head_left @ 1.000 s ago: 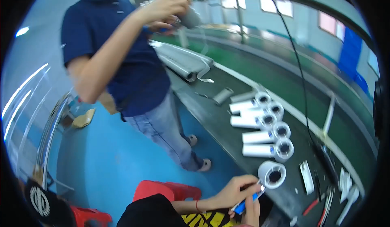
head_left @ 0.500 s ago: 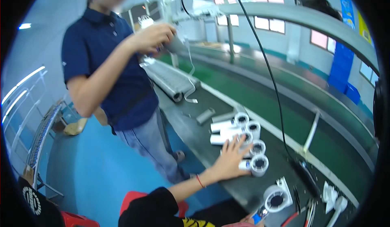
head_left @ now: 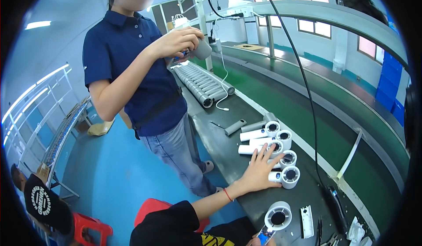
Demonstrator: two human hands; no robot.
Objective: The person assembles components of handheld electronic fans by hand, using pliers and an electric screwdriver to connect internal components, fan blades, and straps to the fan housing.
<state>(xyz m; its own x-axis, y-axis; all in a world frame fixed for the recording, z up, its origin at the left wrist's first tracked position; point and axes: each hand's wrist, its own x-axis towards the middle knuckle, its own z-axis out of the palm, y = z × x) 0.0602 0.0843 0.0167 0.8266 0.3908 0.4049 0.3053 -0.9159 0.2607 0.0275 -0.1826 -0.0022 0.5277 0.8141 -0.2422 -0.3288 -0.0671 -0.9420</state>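
Clearly, from my remote seat, I have the left hand (head_left: 259,173) right of the frame's centre, its fingers fanned wide over the cluster of white handled units (head_left: 285,145); I cannot tell how firmly the fingertips touch them. Down at the bottom edge I get only the tips of the right hand (head_left: 255,242), closed on the blue part (head_left: 265,236) of a separate white round-headed unit (head_left: 278,225), whose ring-shaped head stands just above, at the lower right of centre. Beside it, toward the lower right, I see a white trough-shaped piece (head_left: 307,222) on the dark worktable (head_left: 233,151), then a black cabled tool (head_left: 336,208). Upper left of centre, a co-worker (head_left: 136,78) holds a grey cylinder (head_left: 202,49).
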